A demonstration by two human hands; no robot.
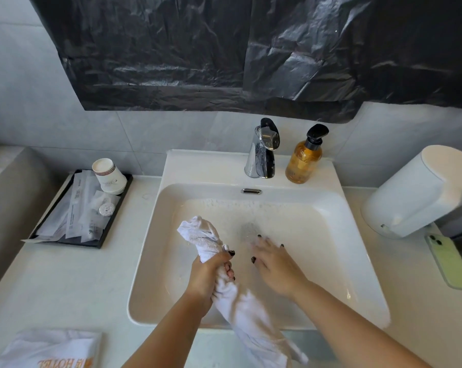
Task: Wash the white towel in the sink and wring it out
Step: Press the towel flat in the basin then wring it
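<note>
The white towel (240,309) is bunched into a thick roll that runs from the middle of the sink (357,251) down over its front rim. My left hand (211,274) is closed around the roll near its upper third, and a crumpled end sticks out above my fist. My right hand (273,264) hovers flat over the basin to the right of the towel, fingers spread, holding nothing, near the drain. Water lies in the basin. The chrome faucet (263,152) stands at the back rim.
An amber soap pump bottle (304,158) stands right of the faucet. A black tray (78,211) with paper cups and wrapped toiletries sits on the left counter. A white appliance (421,192) and a green phone (449,261) lie at the right. A hotel bag (51,349) lies bottom left.
</note>
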